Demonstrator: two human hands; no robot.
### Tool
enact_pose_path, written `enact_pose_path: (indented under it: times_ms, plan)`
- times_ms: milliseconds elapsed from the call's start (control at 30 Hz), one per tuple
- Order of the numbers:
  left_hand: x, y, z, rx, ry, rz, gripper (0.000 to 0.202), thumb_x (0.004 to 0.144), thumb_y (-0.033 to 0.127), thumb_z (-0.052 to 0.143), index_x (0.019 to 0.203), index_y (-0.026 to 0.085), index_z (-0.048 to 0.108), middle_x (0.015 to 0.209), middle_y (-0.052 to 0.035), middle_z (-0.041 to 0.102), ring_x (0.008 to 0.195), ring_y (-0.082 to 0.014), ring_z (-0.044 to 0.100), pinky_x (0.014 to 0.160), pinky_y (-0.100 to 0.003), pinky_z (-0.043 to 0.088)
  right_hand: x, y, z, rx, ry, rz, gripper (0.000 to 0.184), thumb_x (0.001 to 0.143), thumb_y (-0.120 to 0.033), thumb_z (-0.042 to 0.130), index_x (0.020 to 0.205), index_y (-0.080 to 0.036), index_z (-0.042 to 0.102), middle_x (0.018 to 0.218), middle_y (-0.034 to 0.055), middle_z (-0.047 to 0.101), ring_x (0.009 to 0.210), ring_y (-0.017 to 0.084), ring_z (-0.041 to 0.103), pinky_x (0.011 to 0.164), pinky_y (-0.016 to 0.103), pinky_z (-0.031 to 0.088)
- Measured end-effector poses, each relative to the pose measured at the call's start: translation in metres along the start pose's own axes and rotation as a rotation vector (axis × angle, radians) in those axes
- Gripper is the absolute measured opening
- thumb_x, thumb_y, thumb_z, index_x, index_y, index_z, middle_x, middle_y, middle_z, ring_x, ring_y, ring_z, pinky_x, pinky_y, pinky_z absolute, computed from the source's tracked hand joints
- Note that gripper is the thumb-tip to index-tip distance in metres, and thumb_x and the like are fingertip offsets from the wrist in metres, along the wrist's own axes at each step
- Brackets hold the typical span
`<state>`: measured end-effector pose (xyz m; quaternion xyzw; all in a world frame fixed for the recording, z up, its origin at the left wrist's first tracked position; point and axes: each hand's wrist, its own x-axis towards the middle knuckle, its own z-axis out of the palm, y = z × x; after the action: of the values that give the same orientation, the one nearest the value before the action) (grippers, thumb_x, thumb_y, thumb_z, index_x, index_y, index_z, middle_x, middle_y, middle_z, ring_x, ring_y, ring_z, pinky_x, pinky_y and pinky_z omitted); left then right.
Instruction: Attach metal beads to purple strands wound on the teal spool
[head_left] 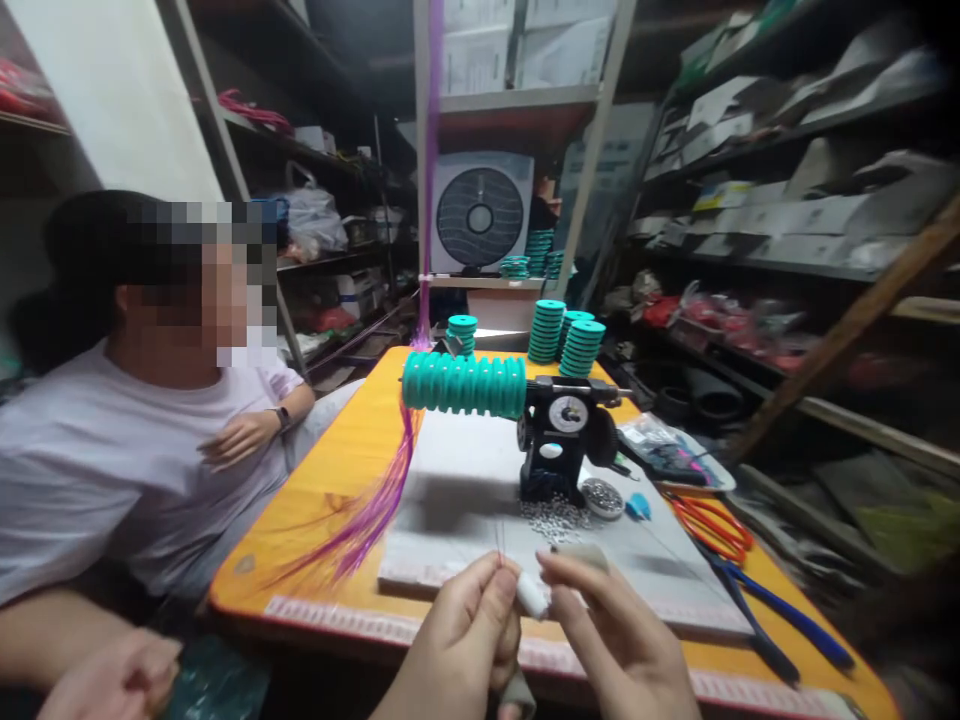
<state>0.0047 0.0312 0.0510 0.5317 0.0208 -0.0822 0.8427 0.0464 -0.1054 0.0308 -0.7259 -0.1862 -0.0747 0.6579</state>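
Note:
My left hand [471, 632] is closed in a pinch, thumb against forefinger, on a few thin strands [499, 537] that stick up from the fingertips. A small white tube-like piece [532, 594] sits between my hands; whether it is a finger wrapping or a separate thing I cannot tell. My right hand [619, 635] is beside it with thumb and fingers apart, and a greyish cover shows on one finger. Beyond my hands, a black winding machine [553, 462] with a round dial carries a row of green spools [465, 385] on its shaft. Purple strands [375, 510] hang to its left.
Small metal beads [555, 520] lie by a round dish [602, 498] on the grey board [457, 470]. Orange-handled pliers [716, 530] and blue-handled pliers [787, 610] rest at right. Green spool stacks [546, 333] stand behind. A person [150, 440] sits at left.

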Motion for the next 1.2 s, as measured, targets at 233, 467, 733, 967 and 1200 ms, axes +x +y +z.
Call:
enact_pose_path:
  times_ms: [233, 467, 733, 967, 1200]
  plan:
    - [0.022, -0.007, 0.006, 0.041, -0.033, 0.04, 0.048, 0.083, 0.064, 0.053, 0.084, 0.017, 0.049, 0.053, 0.0091, 0.033, 0.043, -0.0033, 0.034, 0.05, -0.019, 0.044, 0.051, -0.016, -0.013, -0.011, -0.123, -0.161, 0.013, 0.084, -0.034, 0.065, 0.083, -0.024, 0.073, 0.075, 0.0016, 0.066, 0.071, 0.012, 0.063, 0.065, 0.021, 0.051]
    - [0.041, 0.006, 0.008, -0.001, 0.007, 0.047, 0.039, 0.085, 0.056, 0.055, 0.093, 0.019, 0.049, 0.054, 0.0104, 0.027, 0.037, -0.0022, 0.019, 0.031, -0.013, 0.024, 0.07, -0.035, -0.026, -0.353, -0.249, -0.4, 0.013, 0.088, -0.026, 0.061, 0.088, -0.024, 0.074, 0.073, 0.0006, 0.062, 0.066, 0.01, 0.057, 0.057, 0.021, 0.045]
    - [0.049, 0.012, -0.005, 0.358, 0.152, 0.141, 0.035, 0.087, 0.054, 0.053, 0.085, 0.019, 0.049, 0.056, 0.0083, 0.031, 0.042, -0.0034, 0.023, 0.039, -0.017, 0.022, 0.082, -0.04, -0.031, -0.941, -0.297, -0.849, 0.021, 0.09, -0.009, 0.048, 0.083, -0.017, 0.066, 0.079, 0.0042, 0.057, 0.074, 0.016, 0.047, 0.065, 0.029, 0.036]
    - [0.049, 0.018, -0.014, 0.652, 0.162, 0.243, 0.03, 0.089, 0.047, 0.053, 0.087, 0.017, 0.055, 0.062, 0.0056, 0.027, 0.056, -0.0079, 0.025, 0.049, -0.023, 0.021, 0.084, -0.045, -0.02, -1.226, -0.281, -1.045, 0.017, 0.081, -0.008, 0.049, 0.073, -0.018, 0.061, 0.072, 0.0046, 0.053, 0.07, 0.02, 0.043, 0.065, 0.036, 0.031]
    - [0.045, 0.035, -0.015, 0.403, 0.118, 0.109, 0.037, 0.085, 0.053, 0.056, 0.078, 0.018, 0.051, 0.05, 0.0075, 0.036, 0.042, -0.0045, 0.03, 0.041, -0.018, 0.026, 0.089, -0.042, -0.029, -0.924, -0.423, -0.829, 0.017, 0.091, -0.016, 0.051, 0.096, -0.021, 0.066, 0.083, 0.0032, 0.06, 0.072, 0.014, 0.053, 0.063, 0.028, 0.042]
